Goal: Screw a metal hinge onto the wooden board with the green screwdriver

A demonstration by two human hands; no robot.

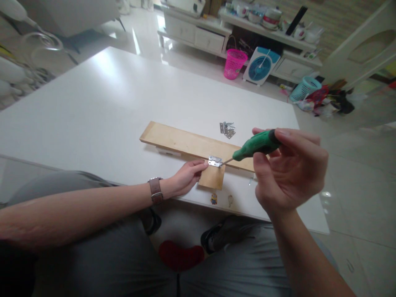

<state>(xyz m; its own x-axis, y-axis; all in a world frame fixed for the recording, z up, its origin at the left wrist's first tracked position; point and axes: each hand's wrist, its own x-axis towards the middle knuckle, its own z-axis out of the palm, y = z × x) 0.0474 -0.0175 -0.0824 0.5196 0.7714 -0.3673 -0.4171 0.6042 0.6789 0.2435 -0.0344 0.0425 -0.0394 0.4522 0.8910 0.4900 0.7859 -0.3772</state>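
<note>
My right hand point(291, 169) is closed around the green handle of a screwdriver point(258, 144). The screwdriver's tip meets the lower right part of a silver hinge point(214, 161). That hinge spans the joint between a long wooden board point(182, 139) and a small wooden piece point(213, 178) at its near edge. My left hand point(188, 176) pinches the left side of the small piece beside the hinge, its thumb and fingertips close to the metal. Whether a screw sits under the screwdriver tip is too small to tell.
Several loose hinges and screws point(228, 129) lie beyond the board on the white table point(93, 111). A Minion figure point(213, 199) and a small key-like item point(230, 200) rest near the front edge. A pink basket point(235, 64) and a blue fan point(261, 66) stand on the floor beyond.
</note>
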